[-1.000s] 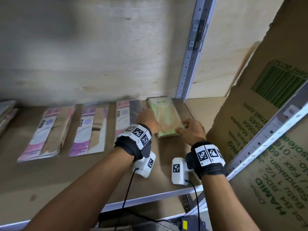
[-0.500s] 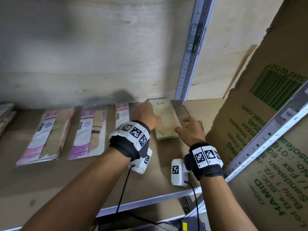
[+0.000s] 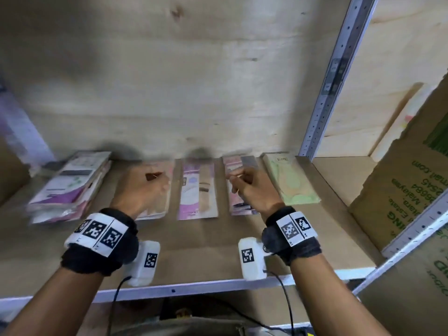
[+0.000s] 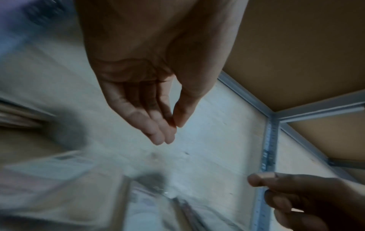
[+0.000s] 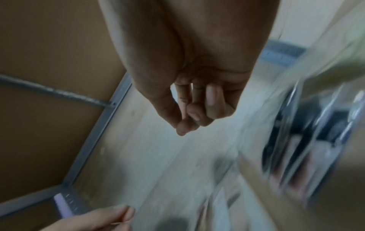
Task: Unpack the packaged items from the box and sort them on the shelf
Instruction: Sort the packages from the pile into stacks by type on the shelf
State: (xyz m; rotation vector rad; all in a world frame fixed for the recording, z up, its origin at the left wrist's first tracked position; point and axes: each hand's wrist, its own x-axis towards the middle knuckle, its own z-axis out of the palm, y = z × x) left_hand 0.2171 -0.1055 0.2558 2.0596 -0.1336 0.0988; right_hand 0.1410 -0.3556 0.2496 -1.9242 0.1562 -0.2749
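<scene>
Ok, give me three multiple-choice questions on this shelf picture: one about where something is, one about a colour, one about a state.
1. Where does the green packet lie?
A. On top of the leftmost stack
B. At the right end of the row, beside the metal upright
C. Inside a box

2. What colour is the printing on the cardboard box?
A. Red
B. Blue
C. Green

3. What is the left hand holding?
A. Nothing
B. A purple packet
C. A strip of tape

Answers:
1 B: in the head view it is the last packet on the right, by the upright's foot.
2 C: the letters on the box are green.
3 A: the left wrist view shows relaxed fingers and a bare palm.
</scene>
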